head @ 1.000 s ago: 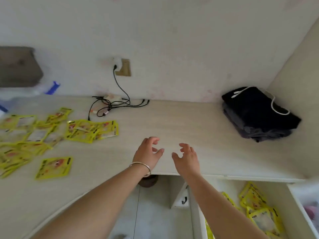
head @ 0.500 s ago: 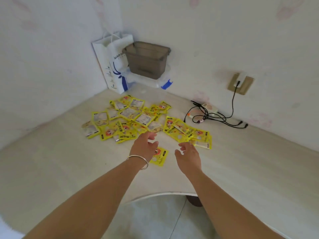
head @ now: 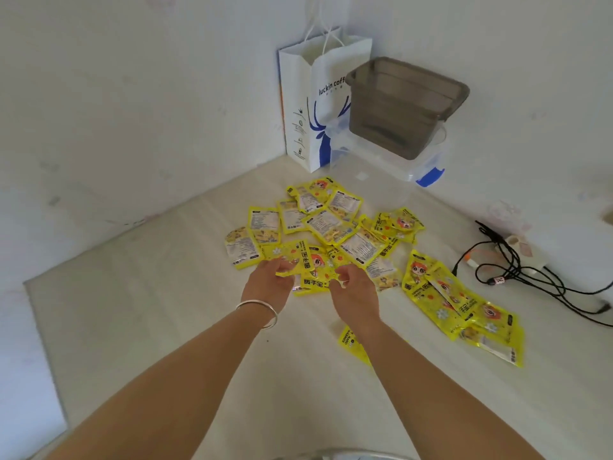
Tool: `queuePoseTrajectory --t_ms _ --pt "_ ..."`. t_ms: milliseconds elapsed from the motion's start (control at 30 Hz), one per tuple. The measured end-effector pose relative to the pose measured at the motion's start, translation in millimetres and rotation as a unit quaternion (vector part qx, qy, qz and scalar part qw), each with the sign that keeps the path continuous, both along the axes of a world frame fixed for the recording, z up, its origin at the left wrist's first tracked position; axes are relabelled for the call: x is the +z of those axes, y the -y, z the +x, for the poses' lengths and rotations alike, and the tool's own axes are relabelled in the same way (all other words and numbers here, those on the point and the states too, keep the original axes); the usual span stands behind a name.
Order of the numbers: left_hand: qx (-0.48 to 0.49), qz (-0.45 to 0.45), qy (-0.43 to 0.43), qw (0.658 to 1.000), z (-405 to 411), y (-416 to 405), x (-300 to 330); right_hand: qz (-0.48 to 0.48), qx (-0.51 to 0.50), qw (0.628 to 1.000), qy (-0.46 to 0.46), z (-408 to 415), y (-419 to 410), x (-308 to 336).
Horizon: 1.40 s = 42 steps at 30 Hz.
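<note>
Several yellow hand-warmer packets lie scattered on the pale table, toward its far corner. A second bunch of packets lies to the right. My left hand, with a silver bangle on the wrist, has its fingers curled round the near edge of one yellow packet. Close beside it, my right hand has curled fingers down at the edge of another packet; whether it grips that packet is hidden. One packet lies partly under my right forearm.
A white paper bag stands in the corner. Beside it, a grey plastic bin sits on a clear box. Black cables and a power strip lie at the right by the wall. The table's left edge is near.
My view has swung left from the table's right end to the corner with the packets. Both hands have moved forward onto the near packets, and the left one has taken hold of one.
</note>
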<state>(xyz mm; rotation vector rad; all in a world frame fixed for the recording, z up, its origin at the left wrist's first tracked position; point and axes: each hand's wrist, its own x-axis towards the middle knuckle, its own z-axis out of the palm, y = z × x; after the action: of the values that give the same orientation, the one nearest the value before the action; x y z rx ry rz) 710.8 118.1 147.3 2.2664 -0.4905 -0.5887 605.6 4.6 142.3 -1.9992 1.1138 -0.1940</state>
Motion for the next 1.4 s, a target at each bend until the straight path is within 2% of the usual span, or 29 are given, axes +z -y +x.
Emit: queuePoseTrajectory --t_ms 133,267,433,633,900,1067,1267,1400 --pt "0.051 0.033 -0.027 0.998 42 13 -11 -0.004 0.045 0.999 -0.017 45 26 -6" --pt "0.124 0.114 -0.031 0.985 83 25 -24 -0.006 0.090 0.996 -0.028 86 48 -12" --pt "0.184 0.194 -0.065 0.961 108 35 -46 -0.052 0.124 0.986 -0.098 124 63 -30" --pt "0.191 0.169 -0.045 0.966 130 45 -64 -0.139 0.096 0.942 -0.290 150 80 -47" --pt "0.140 0.152 0.024 0.978 162 64 -76 -0.192 0.120 0.911 -0.344 167 100 -65" --pt "0.128 0.136 -0.007 0.982 170 79 -70 -0.239 0.146 0.902 -0.329 171 110 -60" --pt "0.213 0.104 -0.118 0.964 171 97 -60 -0.219 0.127 0.935 -0.248 159 113 -52" --pt "0.239 0.137 -0.165 0.947 172 97 -54 -0.212 0.101 0.953 -0.190 152 118 -47"
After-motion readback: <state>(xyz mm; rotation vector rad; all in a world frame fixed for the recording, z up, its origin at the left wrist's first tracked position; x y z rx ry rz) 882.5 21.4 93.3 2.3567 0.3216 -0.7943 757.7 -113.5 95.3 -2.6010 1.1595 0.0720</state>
